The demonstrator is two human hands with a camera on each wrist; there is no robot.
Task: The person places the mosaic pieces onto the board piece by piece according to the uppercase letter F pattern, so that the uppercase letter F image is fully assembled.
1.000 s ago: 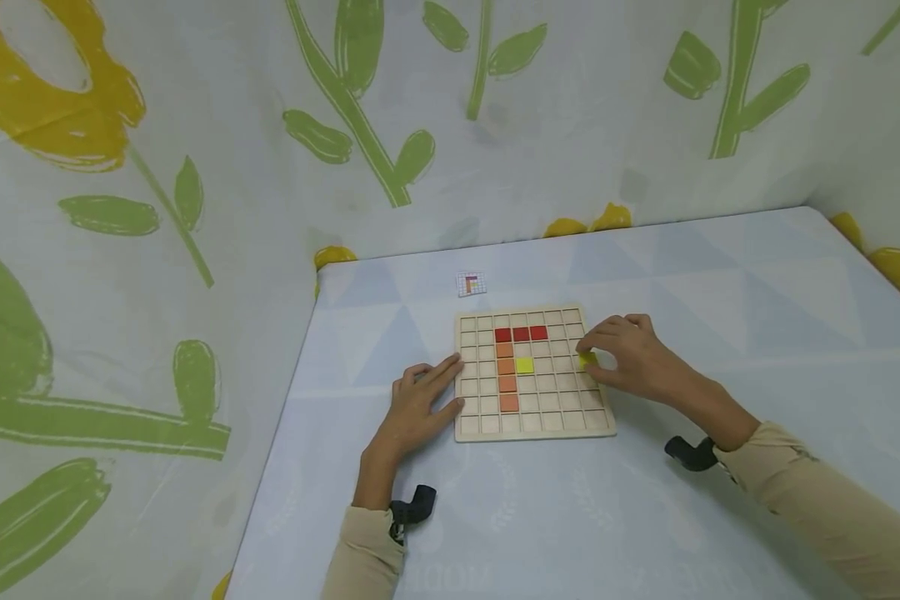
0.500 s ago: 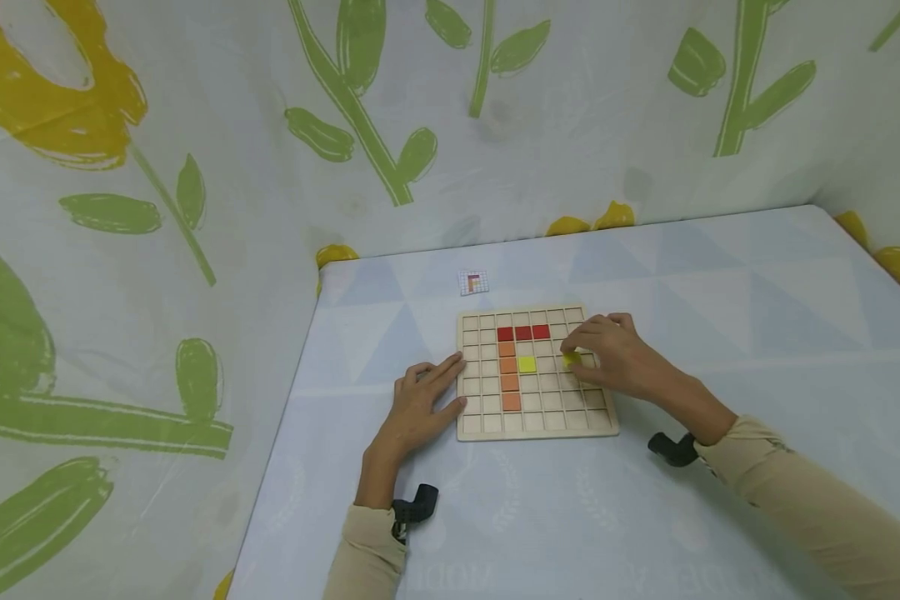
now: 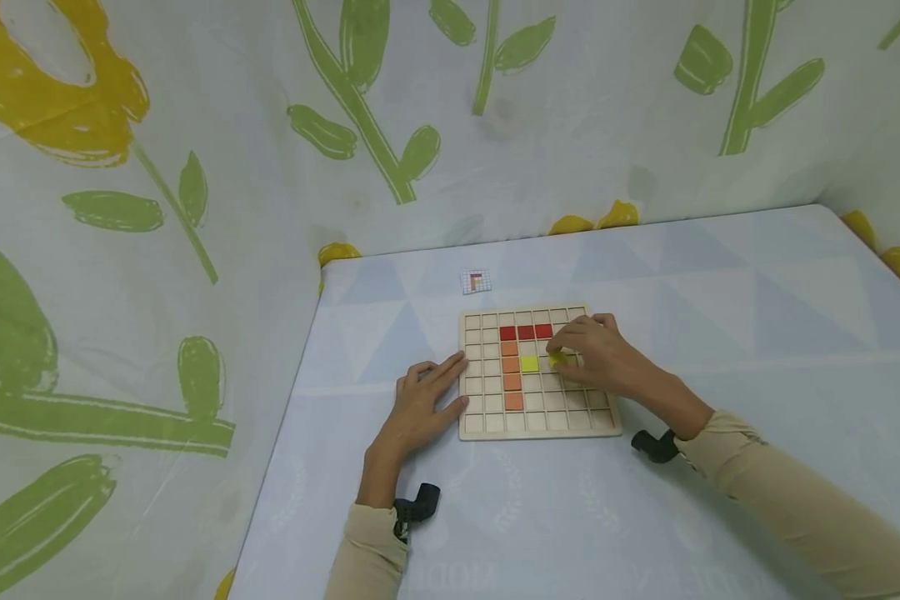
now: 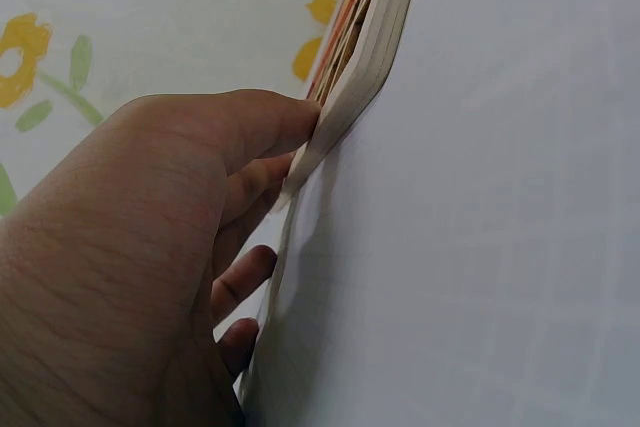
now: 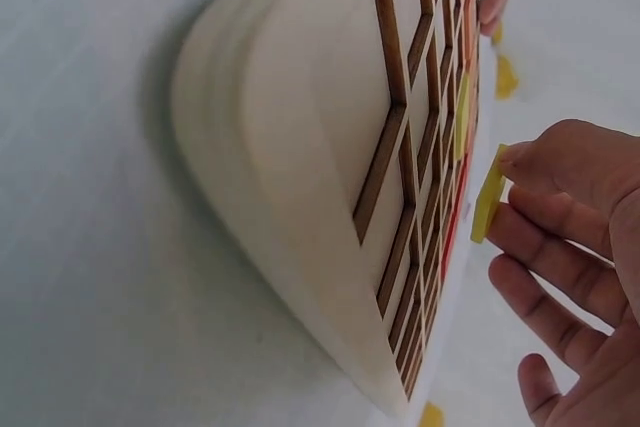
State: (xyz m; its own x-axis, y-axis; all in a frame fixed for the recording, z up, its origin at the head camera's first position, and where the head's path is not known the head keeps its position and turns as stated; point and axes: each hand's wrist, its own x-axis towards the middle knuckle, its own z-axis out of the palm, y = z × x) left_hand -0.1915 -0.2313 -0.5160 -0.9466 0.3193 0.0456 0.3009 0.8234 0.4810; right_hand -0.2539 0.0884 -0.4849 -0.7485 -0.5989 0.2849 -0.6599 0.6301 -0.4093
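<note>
A square wooden grid board (image 3: 493, 423) lies on the table. Three red tiles (image 3: 526, 332) form a row near its far side, and several orange tiles (image 3: 512, 382) run in a column down from the leftmost one. One yellow tile (image 3: 529, 364) sits in a cell beside that column. Above the board, my right hand (image 3: 603, 354) pinches another yellow tile (image 5: 489, 195) between thumb and fingers, a little right of the placed yellow one. My left hand (image 3: 417, 407) rests at the board's left edge, fingers extended and the thumb (image 4: 285, 127) touching the rim.
Beyond the board lies a small printed card (image 3: 476, 282) with a coloured grid pattern. The pale table (image 3: 540, 517) meets a wall covering (image 3: 570, 158) printed with flowers and leaves at the back and left. Each wrist wears a black camera mount (image 3: 420, 503).
My right hand has moved left over the board with the yellow tile, from the right edge to near the placed yellow tile. The left hand stays at the board's edge.
</note>
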